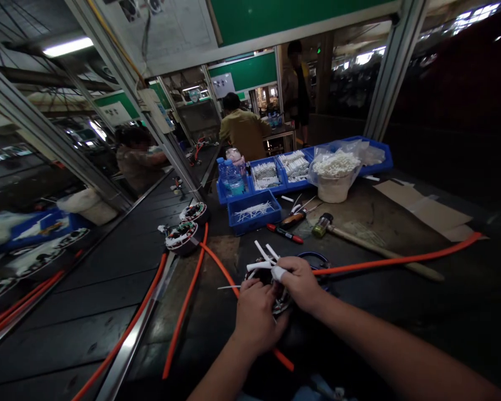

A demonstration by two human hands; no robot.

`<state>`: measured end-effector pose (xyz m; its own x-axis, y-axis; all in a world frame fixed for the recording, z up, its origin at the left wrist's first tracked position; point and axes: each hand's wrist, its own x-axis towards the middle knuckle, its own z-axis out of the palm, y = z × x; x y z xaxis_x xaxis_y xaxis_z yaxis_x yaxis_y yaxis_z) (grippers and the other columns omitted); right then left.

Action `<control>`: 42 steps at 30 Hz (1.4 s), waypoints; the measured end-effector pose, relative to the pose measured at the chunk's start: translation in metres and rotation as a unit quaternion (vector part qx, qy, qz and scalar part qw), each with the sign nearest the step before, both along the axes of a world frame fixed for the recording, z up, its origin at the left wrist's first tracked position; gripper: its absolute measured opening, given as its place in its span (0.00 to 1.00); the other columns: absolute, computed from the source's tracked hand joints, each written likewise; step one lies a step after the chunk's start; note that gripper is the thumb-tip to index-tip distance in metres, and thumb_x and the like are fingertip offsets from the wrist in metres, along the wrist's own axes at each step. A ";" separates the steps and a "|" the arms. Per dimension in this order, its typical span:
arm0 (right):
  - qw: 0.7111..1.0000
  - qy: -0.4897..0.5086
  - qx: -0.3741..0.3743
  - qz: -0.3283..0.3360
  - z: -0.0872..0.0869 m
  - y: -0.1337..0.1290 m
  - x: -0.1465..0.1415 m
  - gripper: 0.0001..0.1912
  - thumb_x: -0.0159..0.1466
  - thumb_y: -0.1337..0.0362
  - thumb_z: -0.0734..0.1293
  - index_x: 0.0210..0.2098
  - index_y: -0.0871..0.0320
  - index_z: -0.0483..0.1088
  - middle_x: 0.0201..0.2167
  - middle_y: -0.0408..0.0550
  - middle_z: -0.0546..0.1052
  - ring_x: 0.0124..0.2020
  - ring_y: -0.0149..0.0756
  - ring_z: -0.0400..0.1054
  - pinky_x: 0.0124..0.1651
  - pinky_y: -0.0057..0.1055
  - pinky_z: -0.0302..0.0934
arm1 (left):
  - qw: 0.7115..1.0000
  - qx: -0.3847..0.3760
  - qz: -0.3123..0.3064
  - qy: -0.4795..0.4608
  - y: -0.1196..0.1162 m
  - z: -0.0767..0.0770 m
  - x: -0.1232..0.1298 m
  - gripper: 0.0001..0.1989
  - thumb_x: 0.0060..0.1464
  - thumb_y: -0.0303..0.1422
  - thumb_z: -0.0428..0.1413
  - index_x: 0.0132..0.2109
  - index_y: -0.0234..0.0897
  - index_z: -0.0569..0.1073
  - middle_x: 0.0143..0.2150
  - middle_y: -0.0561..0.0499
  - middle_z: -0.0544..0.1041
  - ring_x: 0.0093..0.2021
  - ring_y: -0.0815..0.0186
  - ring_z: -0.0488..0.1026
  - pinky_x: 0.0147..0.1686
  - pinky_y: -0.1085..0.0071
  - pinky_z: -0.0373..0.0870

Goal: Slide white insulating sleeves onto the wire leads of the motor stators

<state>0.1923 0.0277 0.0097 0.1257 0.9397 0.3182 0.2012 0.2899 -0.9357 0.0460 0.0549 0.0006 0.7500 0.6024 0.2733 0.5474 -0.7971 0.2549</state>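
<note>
White sleeves [262,264] — thin tubes, bare hands [278,295], orange cable [384,262] — smooth.

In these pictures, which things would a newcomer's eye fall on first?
Probably first the bright orange tubes: one stretches right from beside the hands, others run down the left side. Next, at lower centre, the left hand and the right hand work close together among white sleeves. Beyond them, white pieces fill blue trays, near a long-handled mallet.
</note>
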 end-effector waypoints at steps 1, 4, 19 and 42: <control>1.000 0.009 -0.012 0.027 0.004 0.004 0.005 0.14 0.57 0.63 0.59 0.16 0.59 0.63 0.16 0.42 0.65 0.21 0.30 0.60 0.25 0.27 0.55 | 1.000 0.002 0.002 0.001 0.000 0.000 0.000 0.12 0.41 0.35 0.58 0.36 0.38 0.72 0.28 0.51 0.74 0.32 0.60 0.69 0.42 0.57 0.60; 0.993 -0.006 -0.023 0.115 0.013 -0.005 0.029 0.07 0.58 0.64 0.60 0.34 0.60 0.67 0.30 0.45 0.72 0.31 0.33 0.66 0.34 0.29 0.61 | 1.000 0.008 0.000 0.001 -0.001 0.001 -0.001 0.14 0.42 0.37 0.59 0.38 0.39 0.72 0.29 0.51 0.74 0.33 0.60 0.69 0.44 0.56 0.60; 0.771 -0.615 0.122 0.109 0.008 0.029 0.018 0.05 0.56 0.64 0.63 0.27 0.58 0.68 0.29 0.44 0.71 0.35 0.37 0.58 0.33 0.35 0.49 | 0.990 0.107 -0.023 -0.090 0.007 -0.011 0.003 0.05 0.44 0.32 0.56 0.32 0.39 0.71 0.25 0.53 0.74 0.29 0.61 0.71 0.40 0.58 0.62; 0.716 -0.552 -0.194 -0.382 0.027 -0.147 0.302 0.16 0.55 0.74 0.57 0.41 0.62 0.70 0.39 0.56 0.72 0.43 0.42 0.62 0.45 0.35 0.53 | 0.964 0.176 -0.166 0.110 0.042 0.026 -0.018 0.11 0.45 0.45 0.58 0.30 0.43 0.74 0.31 0.52 0.77 0.38 0.56 0.72 0.49 0.54 0.62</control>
